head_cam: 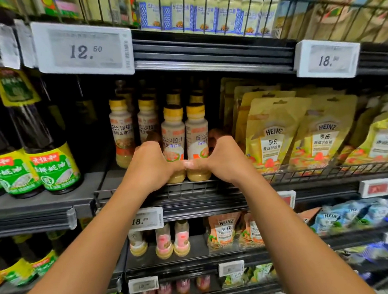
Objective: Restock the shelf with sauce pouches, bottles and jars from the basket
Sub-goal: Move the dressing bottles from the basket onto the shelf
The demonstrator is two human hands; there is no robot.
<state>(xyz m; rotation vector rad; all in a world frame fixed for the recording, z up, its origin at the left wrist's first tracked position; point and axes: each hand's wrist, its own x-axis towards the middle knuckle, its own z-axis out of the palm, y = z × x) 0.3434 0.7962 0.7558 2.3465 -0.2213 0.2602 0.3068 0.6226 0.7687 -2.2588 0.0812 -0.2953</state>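
1. The left hand [153, 168] grips the left bottle [173, 127] of a front pair, its thumb across the lower label and its fingers curled round the far side.
2. The right hand [224, 161] grips the right bottle [195, 127] in the same way. The two thumb tips touch in front, where the bottles meet.
3. How far the fingers wrap behind the bottles is hidden, so the hold seems firm, but I cannot tell for sure.
4. Both bottles stand upright, side by side and touching, at the front edge of the middle shelf [212, 203]. They have yellow caps and pale dressing inside.
5. More bottles [122, 136] of the same kind stand in rows behind and to the left.
6. Just to the right, yellow pouches [274, 135] stand upright in rows behind a low wire rail [310, 172].
7. To the left, dark bottles [50, 156] with green and yellow labels stand on the neighbouring shelf.
8. A price tag [82, 48] reading 12.50 hangs on the shelf edge above.
9. On the shelf below stand small bottles [170, 242] with pink labels and orange pouches [224, 231].
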